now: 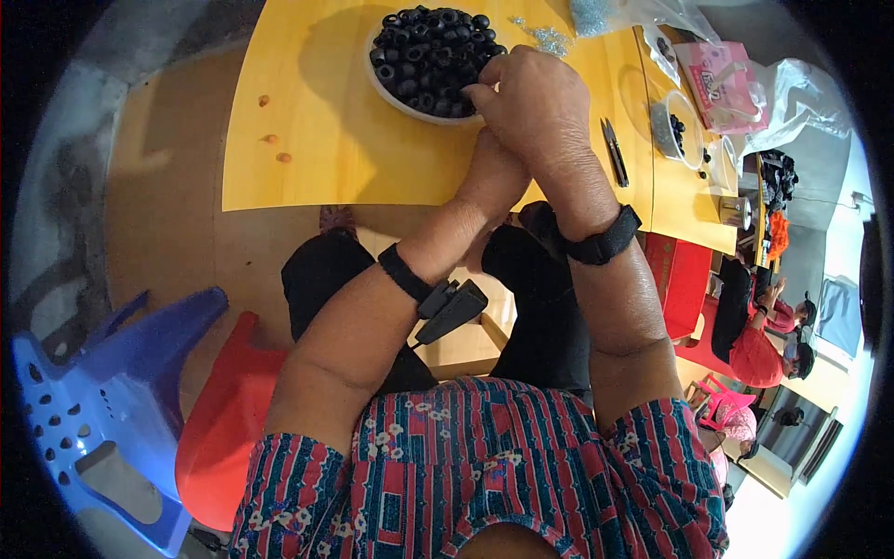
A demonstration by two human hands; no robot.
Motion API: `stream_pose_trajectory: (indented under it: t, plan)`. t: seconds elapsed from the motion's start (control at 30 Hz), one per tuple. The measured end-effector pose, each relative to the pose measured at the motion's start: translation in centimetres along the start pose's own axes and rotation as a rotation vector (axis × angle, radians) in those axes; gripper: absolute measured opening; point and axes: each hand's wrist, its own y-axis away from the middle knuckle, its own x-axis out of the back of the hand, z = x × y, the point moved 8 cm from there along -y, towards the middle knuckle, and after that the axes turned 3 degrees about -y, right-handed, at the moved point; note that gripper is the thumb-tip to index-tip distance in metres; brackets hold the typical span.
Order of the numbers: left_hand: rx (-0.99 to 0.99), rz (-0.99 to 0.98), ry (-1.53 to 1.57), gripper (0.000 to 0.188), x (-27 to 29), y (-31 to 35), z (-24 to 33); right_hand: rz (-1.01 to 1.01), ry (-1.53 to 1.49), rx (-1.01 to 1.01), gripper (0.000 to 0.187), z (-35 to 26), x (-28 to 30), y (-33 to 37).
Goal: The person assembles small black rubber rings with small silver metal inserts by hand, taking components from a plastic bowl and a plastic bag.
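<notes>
A round white bowl (pixel 374 82), heaped with small black hollow ring-like pieces (pixel 428 56), sits near the middle of the yellow table. My right hand (pixel 540 101) is at the bowl's right rim with thumb and fingers curled together. Whatever they pinch is too small or hidden to name. Just below and partly under it lies my left hand (pixel 495 175), touching it, its fingers covered by the right hand. To the right of my right wrist lie black-handled thread snips (pixel 615 152). Beyond the bowl is a loose pile of small silvery pieces (pixel 548 39).
At the right stand a clear tub (pixel 663 130) with more black pieces, a pink box (pixel 724 86), crumpled plastic bags (pixel 801 98) and a metal tin (pixel 736 211). A blue chair (pixel 149 345) and a red chair (pixel 223 429) are at the left. People in red (pixel 756 356) sit farther right.
</notes>
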Motion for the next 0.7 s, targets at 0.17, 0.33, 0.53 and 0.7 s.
stream_pose_trajectory:
  t: [0.17, 0.33, 0.53, 0.7]
  plan:
    - [0.065, -0.169, -0.147, 0.039, -0.2, 0.3, 1.1, -0.009, -0.049, -0.054, 0.018, 0.8, -0.4, -0.1]
    - [0.037, -0.22, -0.358, 0.04, 0.1, 0.8, 1.4, -0.026, -0.074, -0.097, 0.016, 0.6, -0.8, -0.3]
    - [0.056, -0.079, -0.235, 0.04, -0.6, -0.2, -1.5, -0.081, -0.071, -0.082, 0.016, 0.7, -0.9, -0.5]
    - [-0.013, 0.045, -0.144, 0.033, 0.5, -0.1, -0.1, -0.129, -0.079, -0.06, 0.017, 0.8, -0.9, -0.9]
